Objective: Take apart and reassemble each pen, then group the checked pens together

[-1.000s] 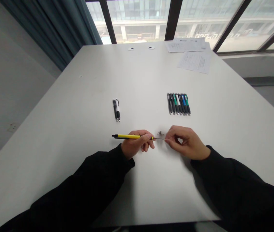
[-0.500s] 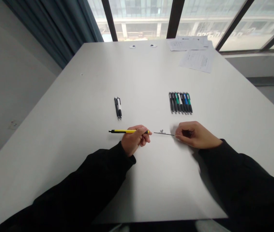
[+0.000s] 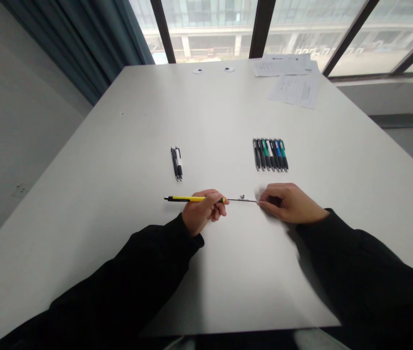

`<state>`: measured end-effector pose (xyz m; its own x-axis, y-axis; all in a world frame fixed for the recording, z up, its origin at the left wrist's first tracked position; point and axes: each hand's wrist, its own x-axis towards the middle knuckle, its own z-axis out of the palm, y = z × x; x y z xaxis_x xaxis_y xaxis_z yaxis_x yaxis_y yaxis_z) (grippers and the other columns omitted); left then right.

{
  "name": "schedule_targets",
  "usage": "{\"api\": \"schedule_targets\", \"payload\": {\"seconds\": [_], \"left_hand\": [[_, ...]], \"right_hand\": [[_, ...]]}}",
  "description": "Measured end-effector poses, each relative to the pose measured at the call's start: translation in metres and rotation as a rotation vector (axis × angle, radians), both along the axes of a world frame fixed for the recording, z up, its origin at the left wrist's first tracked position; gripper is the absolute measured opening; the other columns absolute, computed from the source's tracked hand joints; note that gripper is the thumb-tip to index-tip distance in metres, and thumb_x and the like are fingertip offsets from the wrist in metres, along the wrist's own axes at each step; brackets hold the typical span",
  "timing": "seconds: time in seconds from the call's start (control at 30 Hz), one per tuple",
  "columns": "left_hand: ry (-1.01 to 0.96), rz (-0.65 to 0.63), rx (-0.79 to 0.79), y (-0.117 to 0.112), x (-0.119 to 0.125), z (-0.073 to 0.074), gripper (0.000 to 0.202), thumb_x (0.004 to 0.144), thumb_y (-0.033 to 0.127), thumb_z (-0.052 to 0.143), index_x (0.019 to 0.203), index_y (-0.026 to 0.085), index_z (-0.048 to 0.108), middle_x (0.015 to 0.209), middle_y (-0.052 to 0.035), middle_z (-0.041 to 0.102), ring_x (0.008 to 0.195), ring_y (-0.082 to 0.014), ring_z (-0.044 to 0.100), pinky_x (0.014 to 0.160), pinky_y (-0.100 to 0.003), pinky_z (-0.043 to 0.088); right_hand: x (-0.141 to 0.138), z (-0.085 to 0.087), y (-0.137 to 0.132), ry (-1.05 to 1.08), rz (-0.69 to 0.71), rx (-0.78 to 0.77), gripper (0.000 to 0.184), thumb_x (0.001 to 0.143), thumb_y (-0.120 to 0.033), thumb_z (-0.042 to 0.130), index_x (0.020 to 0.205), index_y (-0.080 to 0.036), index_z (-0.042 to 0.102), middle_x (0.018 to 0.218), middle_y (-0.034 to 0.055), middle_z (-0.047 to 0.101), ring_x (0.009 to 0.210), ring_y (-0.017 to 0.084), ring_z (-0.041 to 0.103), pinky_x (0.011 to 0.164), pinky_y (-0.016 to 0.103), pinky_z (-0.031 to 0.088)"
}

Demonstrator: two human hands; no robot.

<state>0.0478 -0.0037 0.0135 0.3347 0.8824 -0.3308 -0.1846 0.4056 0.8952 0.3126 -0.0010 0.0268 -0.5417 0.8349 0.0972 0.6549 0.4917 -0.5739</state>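
Observation:
My left hand is closed around a yellow pen barrel with a black clip and push button, held level and pointing left. Between finger and thumb, my right hand pinches the end of a thin dark pen refill. The refill's other end meets the barrel's open right end at my left fingertips; how far in it reaches is hidden. Just behind the refill, small metallic pen parts lie on the table, too small to make out fully.
A row of several pens lies beyond my right hand, and two pens lie beyond my left. Paper sheets and two white oval pieces sit on the white table near the window.
My right hand has moved slightly left with the refill, closing the gap between its tip and the yellow barrel. My left hand is nearly still.

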Motion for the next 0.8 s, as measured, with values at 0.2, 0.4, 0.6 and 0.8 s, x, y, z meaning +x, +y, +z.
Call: {"api": "schedule_targets", "payload": {"seconds": [0.2,0.4,0.6,0.8], "left_hand": [[-0.011,-0.002,-0.009,0.0003,0.0004,0.0005,0.030,0.076,0.040,0.062,0.069,0.011,0.064,0.050,-0.0014,0.059,0.037,-0.0057,0.043,0.039,-0.019,0.025],[-0.004,0.005,-0.006,-0.0001,0.0006,0.0002,0.030,0.075,0.040,0.062,0.069,0.011,0.064,0.050,-0.0015,0.059,0.038,-0.0060,0.043,0.039,-0.019,0.025],[-0.015,-0.002,0.000,0.0003,-0.0003,-0.0013,0.029,0.077,0.040,0.061,0.069,0.011,0.064,0.050,-0.0019,0.059,0.038,-0.0066,0.044,0.039,-0.019,0.025],[-0.015,0.002,-0.003,-0.0001,-0.0001,-0.0001,0.029,0.077,0.038,0.062,0.070,0.011,0.065,0.050,-0.0021,0.060,0.038,-0.0063,0.044,0.039,-0.019,0.026]], "right_hand": [[0.0000,0.0000,0.0009,-0.007,0.003,0.012,0.013,0.085,-0.025,0.061,0.080,-0.017,0.069,0.070,0.0032,0.064,0.062,0.014,0.054,0.061,0.026,0.040],[0.0000,0.0004,0.0015,0.001,-0.007,0.019,0.013,0.085,-0.026,0.062,0.078,-0.017,0.068,0.069,0.0031,0.064,0.060,0.014,0.053,0.059,0.026,0.039],[-0.0001,0.0012,0.0009,-0.016,-0.014,0.026,0.013,0.085,-0.026,0.062,0.079,-0.017,0.068,0.068,0.0028,0.063,0.060,0.014,0.053,0.060,0.026,0.040],[-0.0012,-0.0012,0.0007,0.011,-0.012,0.022,0.016,0.086,-0.030,0.064,0.088,-0.016,0.070,0.068,0.0022,0.063,0.060,0.014,0.054,0.060,0.026,0.041]]}}
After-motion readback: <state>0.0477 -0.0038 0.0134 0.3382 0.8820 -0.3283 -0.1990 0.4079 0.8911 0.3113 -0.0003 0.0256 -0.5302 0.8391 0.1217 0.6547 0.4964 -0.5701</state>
